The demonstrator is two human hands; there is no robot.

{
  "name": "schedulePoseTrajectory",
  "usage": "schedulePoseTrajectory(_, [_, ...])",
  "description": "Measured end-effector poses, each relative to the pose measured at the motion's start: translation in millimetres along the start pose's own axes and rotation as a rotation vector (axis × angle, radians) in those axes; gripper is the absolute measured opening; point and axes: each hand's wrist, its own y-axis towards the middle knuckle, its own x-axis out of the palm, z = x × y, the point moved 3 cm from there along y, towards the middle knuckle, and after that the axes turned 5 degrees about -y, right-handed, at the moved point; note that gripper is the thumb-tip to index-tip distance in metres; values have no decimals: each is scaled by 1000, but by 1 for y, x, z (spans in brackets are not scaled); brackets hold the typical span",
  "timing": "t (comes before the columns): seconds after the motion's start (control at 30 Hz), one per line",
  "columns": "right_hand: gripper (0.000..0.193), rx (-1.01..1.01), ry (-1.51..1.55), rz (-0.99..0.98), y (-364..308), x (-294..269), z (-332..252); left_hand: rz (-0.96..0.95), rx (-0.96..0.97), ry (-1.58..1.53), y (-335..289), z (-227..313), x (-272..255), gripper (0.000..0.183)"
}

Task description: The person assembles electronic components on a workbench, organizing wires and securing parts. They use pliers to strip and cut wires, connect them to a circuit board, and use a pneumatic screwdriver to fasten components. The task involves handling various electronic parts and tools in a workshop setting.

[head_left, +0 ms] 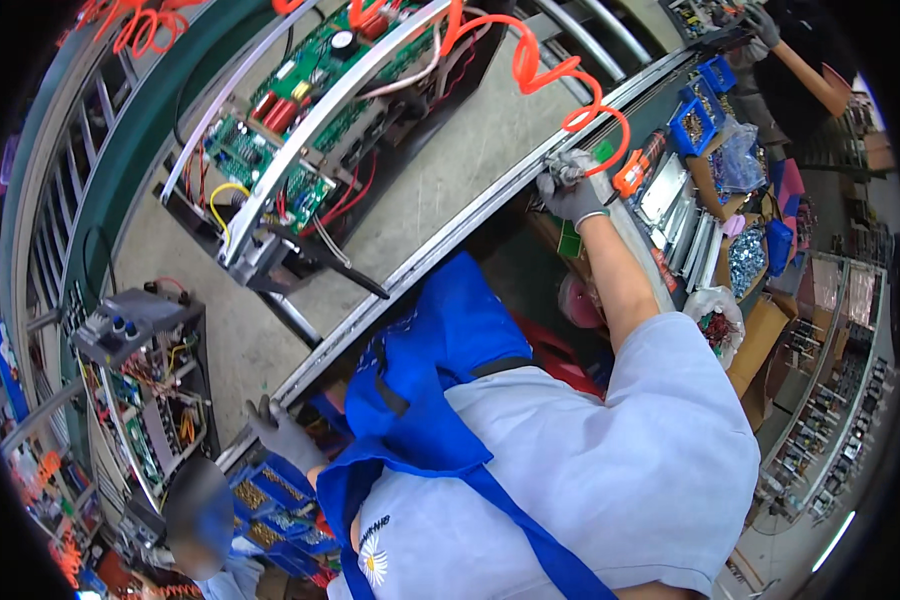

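My left hand [284, 436], in a grey glove, rests on the metal rail [315, 365] along the conveyor's near edge. Its fingers are apart and hold nothing. Farther right, my right hand [576, 197], also gloved, is closed at the same rail. An orange coiled hose [526, 68] runs down to it, but what lies in its fingers is too unclear to name. Between and beyond my hands stands an open metal-framed unit [315, 75] with green circuit boards, red parts and loose wires. A black cable end [358, 278] reaches from it toward the rail.
Another open unit [145, 390] stands at left, near a co-worker [205, 530]. Blue bins [270, 490] of small parts are beside my left arm. At right lie an orange-handled tool [633, 172], metal strips [680, 215] and bags of parts. Another person's gloved hand [762, 27] is at the far right.
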Motion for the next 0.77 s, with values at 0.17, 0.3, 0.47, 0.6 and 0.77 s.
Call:
schedulePoseTrajectory(0.17, [34,-428,-195,-12,-7,14,45,81,-59,-35,-16,-4,-15,50])
schedulePoseTrajectory(0.3, [39,131,-152,139,-29,-10,106,78,-140,371,-16,14,-32,53])
schedulePoseTrajectory(0.47, [43,439,-983,-193,-136,124,192,357,-3,-23,11,-10,-82,51])
schedulePoseTrajectory(0.6, [32,81,-1485,-744,-203,265,267,648,122,67,42,-14,-134,52])
schedulePoseTrajectory(0.77, [35,-801,-1629,-1239,-239,391,365,1036,291,446,77,-9,-228,65])
